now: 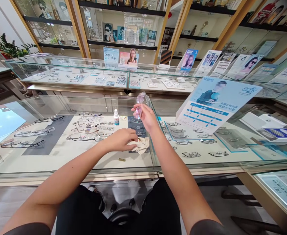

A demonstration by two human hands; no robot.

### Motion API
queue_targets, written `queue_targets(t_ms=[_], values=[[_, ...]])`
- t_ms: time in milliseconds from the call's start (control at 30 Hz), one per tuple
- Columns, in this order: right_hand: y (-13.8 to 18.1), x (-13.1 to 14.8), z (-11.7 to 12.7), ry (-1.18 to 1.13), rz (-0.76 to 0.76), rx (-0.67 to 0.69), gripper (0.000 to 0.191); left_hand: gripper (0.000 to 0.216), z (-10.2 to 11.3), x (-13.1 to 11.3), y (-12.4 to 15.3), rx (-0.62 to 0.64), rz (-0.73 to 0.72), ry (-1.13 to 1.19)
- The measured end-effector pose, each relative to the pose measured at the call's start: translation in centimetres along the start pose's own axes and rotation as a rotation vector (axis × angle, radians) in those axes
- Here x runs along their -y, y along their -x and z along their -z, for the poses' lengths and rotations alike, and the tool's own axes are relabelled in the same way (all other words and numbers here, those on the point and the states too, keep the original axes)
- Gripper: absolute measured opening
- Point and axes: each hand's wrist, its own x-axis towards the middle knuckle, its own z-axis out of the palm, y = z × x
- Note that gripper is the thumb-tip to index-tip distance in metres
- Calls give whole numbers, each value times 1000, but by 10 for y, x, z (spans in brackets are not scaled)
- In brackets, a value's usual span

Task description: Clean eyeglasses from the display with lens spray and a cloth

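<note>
Head view: my right hand (147, 118) grips one pair of pink-tinted glasses (137, 113) with thumb and fingers, raised above the glass counter (136, 164); its two lenses sit one far, one near, so its long axis runs near to far, the far end tipped slightly right. My left hand (121, 139), nearer and left, bends its fingers onto one beige cloth (143, 146); whether they close on it, I cannot tell. One small bar (122, 160) lies nearer, one white bottle (116, 118) left, one large sign (213, 101) right.
</note>
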Motion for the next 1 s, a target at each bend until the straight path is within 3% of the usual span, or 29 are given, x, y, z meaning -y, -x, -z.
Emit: queue_targets(t_ms=[100,300,400,600,767,867,1000], values=[[-1,1,1,-4,-7,-7,47,9,7,-2,2,-96,92,174],[-1,3,2,-21,-17,2,44,13,10,10,-5,-276,422,771],[-1,3,1,-30,-13,6,45,21,10,16,-8,-276,538,862],[0,4,0,-7,-13,0,48,35,12,15,-2,-106,561,561],[0,3,0,-17,-15,16,47,30,14,16,2,-33,548,578],[0,3,0,-29,-29,29,47,31,18,18,0,-85,555,696],[1,5,0,-46,-30,36,47,38,22,22,-3,-293,537,953]])
